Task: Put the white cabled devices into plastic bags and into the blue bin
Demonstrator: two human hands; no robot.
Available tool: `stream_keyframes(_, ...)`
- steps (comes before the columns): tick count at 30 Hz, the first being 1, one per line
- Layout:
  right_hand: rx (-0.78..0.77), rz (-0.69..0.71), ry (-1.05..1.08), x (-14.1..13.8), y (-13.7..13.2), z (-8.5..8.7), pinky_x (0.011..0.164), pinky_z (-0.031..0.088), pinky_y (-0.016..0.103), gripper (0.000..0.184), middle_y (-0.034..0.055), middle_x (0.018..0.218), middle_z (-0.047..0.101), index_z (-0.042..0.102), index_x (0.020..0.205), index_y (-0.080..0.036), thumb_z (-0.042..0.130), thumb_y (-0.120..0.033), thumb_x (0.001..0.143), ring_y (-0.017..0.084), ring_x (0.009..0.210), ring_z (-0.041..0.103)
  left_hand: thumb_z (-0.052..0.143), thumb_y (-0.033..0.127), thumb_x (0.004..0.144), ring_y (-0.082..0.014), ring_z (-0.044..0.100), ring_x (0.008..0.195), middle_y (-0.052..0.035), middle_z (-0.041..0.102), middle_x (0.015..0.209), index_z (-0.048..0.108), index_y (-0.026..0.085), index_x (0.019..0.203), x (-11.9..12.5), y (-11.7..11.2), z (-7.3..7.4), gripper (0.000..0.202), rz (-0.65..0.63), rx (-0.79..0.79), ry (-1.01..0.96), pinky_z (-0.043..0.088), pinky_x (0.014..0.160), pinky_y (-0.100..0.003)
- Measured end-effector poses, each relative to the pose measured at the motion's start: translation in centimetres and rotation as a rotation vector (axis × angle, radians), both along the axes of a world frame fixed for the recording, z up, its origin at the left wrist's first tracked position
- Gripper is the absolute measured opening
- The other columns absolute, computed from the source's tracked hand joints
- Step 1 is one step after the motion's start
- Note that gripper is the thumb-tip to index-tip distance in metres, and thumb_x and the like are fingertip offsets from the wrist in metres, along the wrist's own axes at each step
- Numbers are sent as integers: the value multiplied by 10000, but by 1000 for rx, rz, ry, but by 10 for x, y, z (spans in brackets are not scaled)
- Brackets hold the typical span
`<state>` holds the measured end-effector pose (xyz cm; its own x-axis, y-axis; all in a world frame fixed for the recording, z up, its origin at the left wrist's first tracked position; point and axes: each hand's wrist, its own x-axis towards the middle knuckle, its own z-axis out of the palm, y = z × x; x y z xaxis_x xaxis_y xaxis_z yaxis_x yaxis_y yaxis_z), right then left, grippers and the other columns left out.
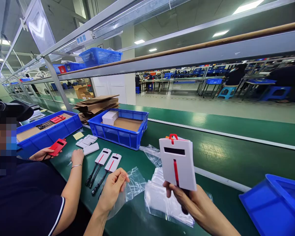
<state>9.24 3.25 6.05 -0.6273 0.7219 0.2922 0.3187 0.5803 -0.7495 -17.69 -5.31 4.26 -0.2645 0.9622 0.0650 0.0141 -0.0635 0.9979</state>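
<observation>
My right hand (195, 203) grips a flat white device (186, 164) near its bottom edge and holds it upright. The device has a dark window slot, a red strip and a red loop on top. In the pinched fingers of my left hand (113, 188) is a clear plastic bag (135, 185), which hangs to the right and below. Beyond that hand, two similar white devices with black cables (98, 173) lie on the green bench. Beneath my right hand rests a stack of clear bags (157, 198).
At my left a co-worker (27, 200) holds a red device (58, 147) beside white pieces (86, 141). Blue trays (118, 134) stand along the bench, with flattened cardboard (97, 106) behind. A blue bin (275, 206) sits at the right. A metal shelf (162, 67) spans overhead.
</observation>
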Motion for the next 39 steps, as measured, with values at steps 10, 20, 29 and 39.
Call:
stream_keyframes(10, 938, -169, -259, 4, 26, -22, 540, 589, 300, 365, 156, 906, 741, 580, 1247, -66, 329, -4, 989, 251, 719, 744, 686, 755, 817, -80, 238, 509, 86, 368, 532, 598, 164, 736, -30, -9, -22, 603, 113, -25, -41, 209, 492, -204)
stream_keyframes(20, 503, -19, -164, -2, 9, -3, 607, 543, 254, 268, 48, 910, 749, 556, 1154, -204, 381, -58, 1013, 185, 723, 701, 688, 712, 849, -87, 274, 525, 67, 412, 570, 614, 164, 737, -42, -13, -32, 564, 139, -17, -5, 226, 500, -208)
stream_keyframes(29, -573, 130, 6, 15, -2, 27, 529, 359, 263, 580, -70, 585, 479, 528, 756, -228, 515, -789, 903, 121, 519, 403, 670, 711, 859, -105, 355, 491, 35, 481, 521, 691, 157, 713, -43, -5, 0, 573, 8, 70, 174, 288, 510, -233)
stream_keyframes(39, -198, 18, -196, 34, 9, 10, 633, 550, 307, 533, 66, 751, 726, 757, 738, -239, 561, -707, 901, 246, 711, 659, 647, 740, 854, -110, 408, 462, 20, 503, 503, 722, 152, 696, -39, 4, 15, 614, -99, 126, 203, 334, 512, -236)
